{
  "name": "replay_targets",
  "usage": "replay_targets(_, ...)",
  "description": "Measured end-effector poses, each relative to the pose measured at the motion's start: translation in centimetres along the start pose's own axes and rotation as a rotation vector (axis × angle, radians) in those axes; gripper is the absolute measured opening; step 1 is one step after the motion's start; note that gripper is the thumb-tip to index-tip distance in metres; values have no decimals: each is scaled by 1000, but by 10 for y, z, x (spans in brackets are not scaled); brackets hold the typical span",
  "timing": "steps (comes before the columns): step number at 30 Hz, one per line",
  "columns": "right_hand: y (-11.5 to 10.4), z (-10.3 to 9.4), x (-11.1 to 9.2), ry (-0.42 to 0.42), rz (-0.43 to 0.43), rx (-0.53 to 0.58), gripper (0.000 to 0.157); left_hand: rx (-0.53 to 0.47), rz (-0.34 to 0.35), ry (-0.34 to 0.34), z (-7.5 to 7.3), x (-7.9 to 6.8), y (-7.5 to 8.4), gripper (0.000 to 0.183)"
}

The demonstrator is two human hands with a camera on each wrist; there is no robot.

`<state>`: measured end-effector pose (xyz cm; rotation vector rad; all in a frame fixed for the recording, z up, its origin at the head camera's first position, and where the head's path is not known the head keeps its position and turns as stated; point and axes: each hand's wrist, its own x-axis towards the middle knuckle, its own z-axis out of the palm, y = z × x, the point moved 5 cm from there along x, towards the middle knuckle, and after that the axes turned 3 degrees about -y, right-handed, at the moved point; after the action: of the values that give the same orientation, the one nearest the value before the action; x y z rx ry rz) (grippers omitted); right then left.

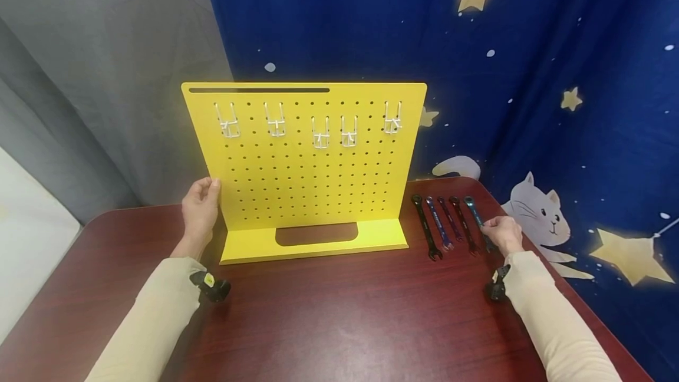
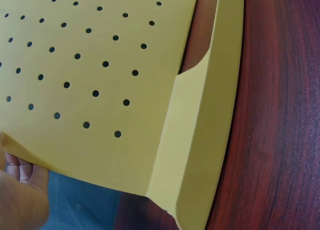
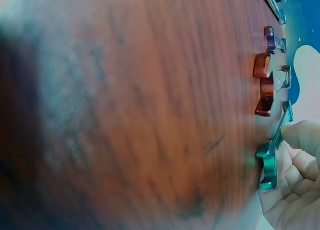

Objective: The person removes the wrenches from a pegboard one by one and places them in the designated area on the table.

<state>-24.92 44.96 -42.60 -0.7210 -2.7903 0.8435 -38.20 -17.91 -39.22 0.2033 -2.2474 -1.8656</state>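
A yellow pegboard (image 1: 313, 181) stands upright on its folded base, with several white wire hooks (image 1: 276, 121) across its upper part. My left hand (image 1: 200, 208) pinches the board's left edge, thumb in front and the other fingers partly behind it; the left wrist view shows those fingers (image 2: 22, 170) at the edge. At the right, my right hand (image 1: 504, 232) holds a teal combination wrench (image 1: 474, 211) between thumb and fingers near its middle. The wrench's open end (image 3: 269, 171) shows close over the tabletop in the right wrist view.
Left of the teal wrench, several more combination wrenches lie in a row: a dark red one (image 1: 462, 223), a purple one (image 1: 450, 217), a blue one (image 1: 437, 220) and a black one (image 1: 424, 223). The reddish-brown table (image 1: 339, 317) meets a blue starry curtain (image 1: 530, 105).
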Motion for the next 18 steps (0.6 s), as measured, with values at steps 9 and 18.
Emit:
replay_targets(9,-2,-2,1,31,-41,-37,17,-3,-10,7,-2,-1,0,45)
replay_targets(18,-1,-2,-1,12,-35,-21,19,-6,-7,11,-1,1,0,37)
